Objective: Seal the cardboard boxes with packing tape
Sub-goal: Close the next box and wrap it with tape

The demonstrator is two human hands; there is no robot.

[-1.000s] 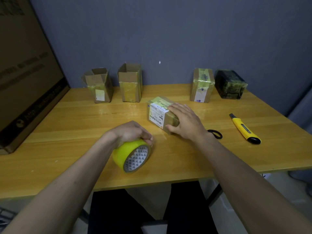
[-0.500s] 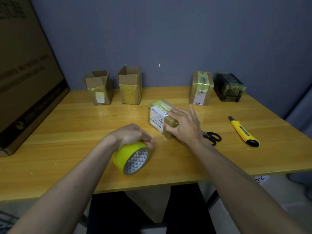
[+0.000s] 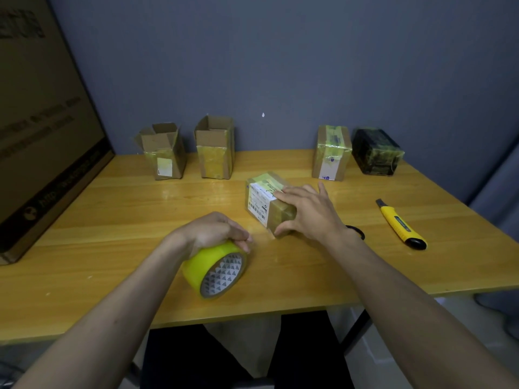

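A small taped cardboard box point(image 3: 262, 199) with a white shipping label lies on its side in the middle of the wooden table point(image 3: 112, 220). My right hand point(image 3: 307, 211) lies over its right end, fingers spread on top and thumb against the near corner. My left hand point(image 3: 214, 231) grips the top of a yellow tape roll point(image 3: 214, 272) that stands on edge near the front. Two open-topped boxes point(image 3: 163, 151) point(image 3: 214, 148) stand at the back left. A taped box point(image 3: 331, 153) and a dark wrapped box point(image 3: 376, 151) stand at the back right.
A yellow utility knife point(image 3: 401, 226) lies to the right. Black scissors point(image 3: 358, 231) peek out behind my right wrist. A large flat carton point(image 3: 42, 136) leans against the wall on the left. The table's front edge runs just beyond the tape roll.
My right hand has shifted on the small box, with the fingers now spread wider across its top. The left hand and tape roll stay in about the same place.
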